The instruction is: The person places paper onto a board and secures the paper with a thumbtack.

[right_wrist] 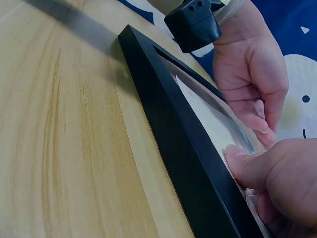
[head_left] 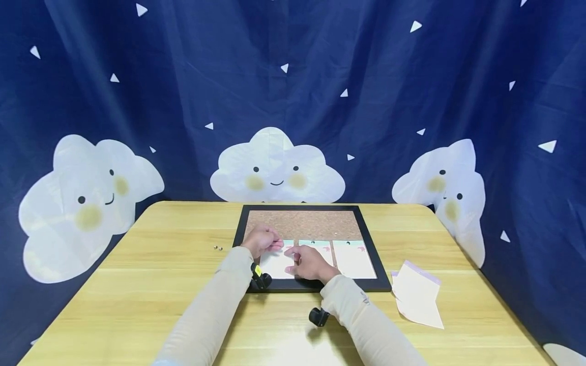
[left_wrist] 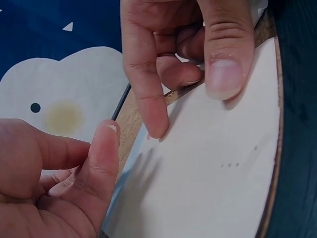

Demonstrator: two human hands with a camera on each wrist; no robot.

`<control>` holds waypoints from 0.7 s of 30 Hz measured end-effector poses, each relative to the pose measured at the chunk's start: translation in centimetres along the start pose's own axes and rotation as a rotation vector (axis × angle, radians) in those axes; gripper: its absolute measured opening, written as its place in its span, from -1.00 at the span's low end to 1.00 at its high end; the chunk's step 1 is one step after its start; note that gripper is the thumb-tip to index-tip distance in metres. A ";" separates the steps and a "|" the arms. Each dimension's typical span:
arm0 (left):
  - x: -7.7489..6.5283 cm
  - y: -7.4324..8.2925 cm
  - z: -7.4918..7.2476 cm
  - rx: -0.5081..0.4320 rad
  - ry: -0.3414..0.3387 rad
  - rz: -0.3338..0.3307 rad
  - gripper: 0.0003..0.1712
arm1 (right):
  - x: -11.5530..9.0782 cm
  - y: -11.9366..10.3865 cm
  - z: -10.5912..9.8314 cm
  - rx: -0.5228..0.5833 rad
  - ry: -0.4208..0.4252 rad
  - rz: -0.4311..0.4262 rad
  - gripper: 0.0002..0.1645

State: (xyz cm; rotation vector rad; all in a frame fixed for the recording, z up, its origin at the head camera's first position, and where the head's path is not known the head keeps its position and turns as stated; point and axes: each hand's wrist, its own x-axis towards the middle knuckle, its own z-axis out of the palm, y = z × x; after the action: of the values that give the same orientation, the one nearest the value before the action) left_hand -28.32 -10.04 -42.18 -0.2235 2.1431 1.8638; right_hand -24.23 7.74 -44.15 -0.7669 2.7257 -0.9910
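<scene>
Three white sheets with pale blue-green top bands lie in a row on a framed corkboard (head_left: 302, 221). Over the leftmost sheet (left_wrist: 198, 163), my left hand (head_left: 264, 241) holds its thumb and index finger close together beside the top band; I cannot tell whether something small is between them. My right hand (head_left: 311, 262) spreads thumb and index finger over the same sheet. In the left wrist view, its fingertips touch or hover right at the paper. The middle sheet (head_left: 320, 249) is partly behind this hand. The right sheet (head_left: 352, 262) lies in plain sight. Both show a small dark spot at the top.
Two small shiny silver bits (head_left: 217, 248) lie on the wooden table (head_left: 183, 284) left of the board. Overlapping papers (head_left: 417, 295) with purple bands lie to the right. The board's raised black frame (right_wrist: 168, 134) surrounds the sheets. A dark blue curtain (head_left: 274, 91) hangs behind.
</scene>
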 end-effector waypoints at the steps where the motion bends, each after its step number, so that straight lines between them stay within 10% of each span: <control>1: 0.1 -0.1 0.1 -0.002 -0.001 -0.001 -0.83 | 0.0 0.0 0.0 -0.003 0.000 -0.001 -0.55; 21: 0.9 -0.5 0.7 0.027 -0.021 -0.040 -0.85 | -0.3 -0.1 -0.1 0.008 0.016 -0.014 -0.52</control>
State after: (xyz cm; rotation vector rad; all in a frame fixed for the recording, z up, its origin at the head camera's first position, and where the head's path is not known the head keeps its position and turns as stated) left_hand -28.92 -9.38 -43.02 -0.2376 2.1325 1.8066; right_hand -23.97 7.87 -44.00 -0.7805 2.7316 -1.0146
